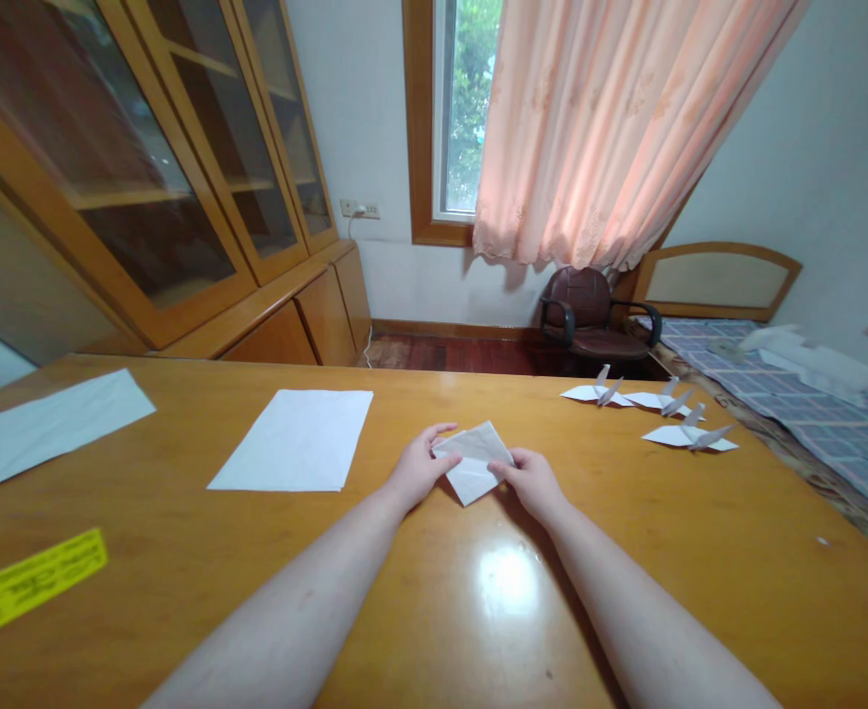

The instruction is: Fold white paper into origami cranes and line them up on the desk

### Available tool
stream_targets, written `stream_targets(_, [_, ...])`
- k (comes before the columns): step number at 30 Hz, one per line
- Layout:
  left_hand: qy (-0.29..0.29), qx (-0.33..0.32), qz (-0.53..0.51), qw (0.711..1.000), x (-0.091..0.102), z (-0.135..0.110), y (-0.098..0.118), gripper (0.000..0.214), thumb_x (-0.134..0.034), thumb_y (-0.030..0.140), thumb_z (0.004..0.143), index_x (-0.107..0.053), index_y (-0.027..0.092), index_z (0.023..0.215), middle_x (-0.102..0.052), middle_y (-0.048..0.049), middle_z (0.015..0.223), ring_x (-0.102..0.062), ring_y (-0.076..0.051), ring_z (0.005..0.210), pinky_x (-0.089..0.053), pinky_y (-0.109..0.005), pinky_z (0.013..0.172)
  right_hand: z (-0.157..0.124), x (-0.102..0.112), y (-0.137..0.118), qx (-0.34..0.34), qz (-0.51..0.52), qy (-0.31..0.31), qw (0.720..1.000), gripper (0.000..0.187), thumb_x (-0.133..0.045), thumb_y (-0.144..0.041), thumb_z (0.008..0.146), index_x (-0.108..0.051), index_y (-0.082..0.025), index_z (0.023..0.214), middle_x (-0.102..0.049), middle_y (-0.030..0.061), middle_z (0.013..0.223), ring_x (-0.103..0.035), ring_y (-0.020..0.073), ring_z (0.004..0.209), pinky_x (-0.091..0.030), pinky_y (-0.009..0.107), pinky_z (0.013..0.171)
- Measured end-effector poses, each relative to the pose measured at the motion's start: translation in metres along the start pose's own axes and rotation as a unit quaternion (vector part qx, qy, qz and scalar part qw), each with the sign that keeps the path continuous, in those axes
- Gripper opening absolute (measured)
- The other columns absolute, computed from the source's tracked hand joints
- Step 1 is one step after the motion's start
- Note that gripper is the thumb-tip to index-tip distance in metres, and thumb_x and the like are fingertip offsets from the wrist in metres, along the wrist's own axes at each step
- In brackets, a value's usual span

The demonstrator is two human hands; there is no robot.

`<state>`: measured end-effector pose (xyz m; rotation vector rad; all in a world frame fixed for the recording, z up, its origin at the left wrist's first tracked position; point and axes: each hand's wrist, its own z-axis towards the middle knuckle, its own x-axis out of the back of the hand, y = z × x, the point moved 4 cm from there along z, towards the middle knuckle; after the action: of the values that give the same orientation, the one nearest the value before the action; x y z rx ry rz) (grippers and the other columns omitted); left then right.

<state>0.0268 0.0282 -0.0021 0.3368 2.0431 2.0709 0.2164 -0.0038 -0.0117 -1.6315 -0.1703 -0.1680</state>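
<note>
A small folded white paper (474, 461) lies on the glossy wooden table (434, 591), a little beyond the middle. My left hand (420, 465) pinches its left edge, thumb and fingers closed on the fold. On the opposite side, my right hand (528, 479) grips the right edge. Both forearms reach in from the bottom of the view. Three finished paper cranes (655, 409) stand to the right, near the table's far edge.
A flat white sheet (297, 440) lies left of my hands, another white sheet (41, 425) at the far left, a yellow strip (27, 583) near the left front. Beyond the table are a wooden glass-door cabinet (182, 177), a dark chair (592, 315) and a bed (795, 394).
</note>
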Motion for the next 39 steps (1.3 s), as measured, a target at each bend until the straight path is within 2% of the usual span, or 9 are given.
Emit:
stream_targets(3, [0.002, -0.009, -0.031, 0.999, 0.000, 0.001, -0.003, 0.052, -0.071, 0.023, 0.065, -0.054, 0.014, 0.113, -0.065, -0.0096, 0.108, -0.063, -0.020, 0.095, -0.049, -0.032, 0.085, 0.000, 0.000, -0.001, 0.009, -0.012, 0.031, 0.999, 0.031, -0.066, -0.043, 0.067, -0.067, -0.014, 0.076, -0.067, 0.0040, 0.070, -0.055, 0.0164, 0.062, -0.041, 0.026, 0.059])
stream_targets(9, [0.035, 0.022, -0.031, 0.999, 0.003, 0.004, -0.012, 0.027, -0.066, 0.030, 0.070, -0.057, 0.013, 0.089, -0.069, -0.0062, 0.086, -0.065, -0.019, 0.081, -0.051, -0.031, 0.075, -0.001, 0.000, -0.005, 0.048, -0.097, 0.040, 0.993, 0.033, -0.054, -0.047, 0.076, -0.062, -0.016, 0.066, -0.059, 0.0008, 0.060, -0.050, 0.0153, 0.058, -0.035, 0.025, 0.054])
stream_targets(14, [0.053, 0.016, 0.013, 0.998, 0.007, 0.006, -0.013, 0.041, -0.064, 0.021, 0.071, -0.052, 0.015, 0.110, -0.068, -0.0079, 0.095, -0.065, -0.019, 0.085, -0.052, -0.031, 0.075, 0.001, 0.003, -0.009, 0.110, -0.240, 0.065, 0.962, 0.038, -0.056, -0.044, 0.076, -0.054, -0.019, 0.048, -0.052, 0.0007, 0.052, -0.045, 0.0154, 0.059, -0.029, 0.026, 0.056])
stream_targets(17, [0.063, 0.002, 0.098, 0.993, 0.010, 0.006, -0.011, 0.049, -0.062, 0.017, 0.072, -0.050, 0.016, 0.119, -0.068, -0.0070, 0.095, -0.065, -0.019, 0.085, -0.051, -0.032, 0.077, 0.002, 0.004, -0.006, 0.108, -0.274, 0.066, 0.954, 0.034, -0.062, -0.043, 0.071, -0.055, -0.020, 0.048, -0.054, 0.0010, 0.051, -0.044, 0.0156, 0.058, -0.027, 0.027, 0.056])
stream_targets(21, [0.070, -0.009, 0.258, 0.964, 0.013, 0.006, -0.008, 0.055, -0.061, 0.013, 0.070, -0.051, 0.019, 0.124, -0.067, -0.0043, 0.089, -0.063, -0.019, 0.080, -0.049, -0.033, 0.079, 0.004, 0.005, 0.001, 0.089, -0.327, 0.063, 0.939, 0.026, -0.069, -0.041, 0.066, -0.060, -0.020, 0.055, -0.060, 0.0024, 0.059, -0.048, 0.0170, 0.063, -0.029, 0.028, 0.059])
stream_targets(27, [0.084, -0.092, 0.419, 0.899, 0.015, 0.005, 0.001, 0.049, -0.067, 0.016, 0.066, -0.061, 0.022, 0.114, -0.057, -0.0076, 0.125, -0.047, -0.028, 0.117, -0.033, -0.043, 0.102, 0.003, 0.010, 0.000, 0.063, -0.364, 0.090, 0.925, 0.021, -0.075, -0.037, 0.062, -0.064, -0.020, 0.067, -0.063, 0.0039, 0.073, -0.053, 0.0185, 0.070, -0.034, 0.029, 0.065])
stream_targets(29, [0.057, -0.096, 0.429, 0.896, 0.012, 0.004, 0.002, 0.035, -0.064, 0.016, 0.069, -0.067, 0.023, 0.103, -0.061, -0.0060, 0.120, -0.049, -0.027, 0.114, -0.033, -0.043, 0.101, 0.001, 0.009, -0.004, 0.090, -0.353, 0.087, 0.927, 0.020, -0.075, -0.032, 0.063, -0.066, -0.021, 0.077, -0.065, 0.0044, 0.082, -0.055, 0.0200, 0.078, -0.037, 0.031, 0.071])
stream_targets(33, [-0.029, -0.101, 0.397, 0.912, 0.004, 0.002, 0.003, 0.021, -0.054, 0.016, 0.077, -0.072, 0.023, 0.083, -0.070, -0.0049, 0.091, -0.059, -0.022, 0.092, -0.040, -0.037, 0.093, 0.000, -0.002, -0.006, 0.175, -0.313, -0.018, 0.933, 0.011, -0.062, -0.020, 0.076, -0.070, -0.023, 0.082, -0.069, 0.0043, 0.092, -0.058, 0.0196, 0.089, -0.039, 0.032, 0.082])
stream_targets(39, [-0.073, -0.102, 0.380, 0.917, 0.006, -0.002, 0.009, 0.028, -0.051, 0.014, 0.076, -0.072, 0.024, 0.090, -0.071, -0.0043, 0.095, -0.061, -0.022, 0.092, -0.041, -0.036, 0.094, 0.005, 0.004, 0.000, 0.169, -0.358, -0.020, 0.918, 0.022, -0.054, -0.020, 0.082, -0.074, -0.030, 0.085, -0.071, 0.0029, 0.100, -0.058, 0.0210, 0.090, -0.039, 0.035, 0.083])
